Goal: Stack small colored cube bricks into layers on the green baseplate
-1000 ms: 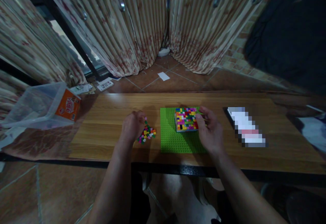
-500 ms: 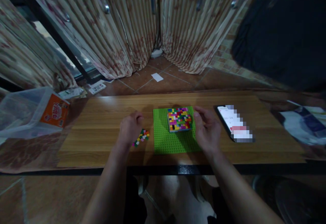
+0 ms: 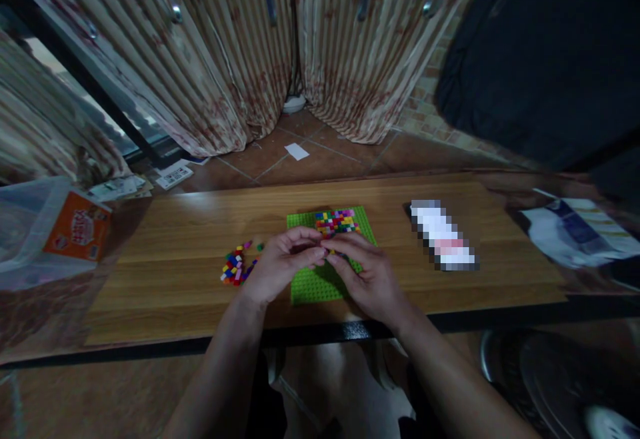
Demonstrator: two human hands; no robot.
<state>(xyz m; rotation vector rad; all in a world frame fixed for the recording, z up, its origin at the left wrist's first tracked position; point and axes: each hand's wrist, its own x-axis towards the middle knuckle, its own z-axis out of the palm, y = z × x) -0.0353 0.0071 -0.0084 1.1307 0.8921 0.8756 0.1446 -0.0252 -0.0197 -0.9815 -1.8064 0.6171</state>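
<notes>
Both hands have moved in since half a second ago. The left hand [image 3: 280, 267] was beside the pile of small loose multicoloured plastic bricks [image 3: 238, 266] and has left it. It is now over the left part of the flat green studded plastic baseplate [image 3: 314, 287]. The right hand [image 3: 369, 280] was at the baseplate's right edge with fingers loosely spread. It has come in to the middle. The fingertips of both hands now meet just in front of the square multicoloured block of stacked bricks [image 3: 338, 220], which sits on the far half of the baseplate.

Fingers of both hands are curled closed, tips pinched against each other. Anything between them is too small and dark to tell.

The block's near edge is now covered by the hands; before, it was fully in view. The loose pile lies uncovered on the brown wooden tabletop [image 3: 170, 272], well left of the baseplate.

The camera has shifted, so everything sits further left in view. The pixelated flat phone [image 3: 443, 236] is right of the baseplate, untouched. The clear plastic tub with an orange label [image 3: 75, 234] is at the far left edge.
</notes>
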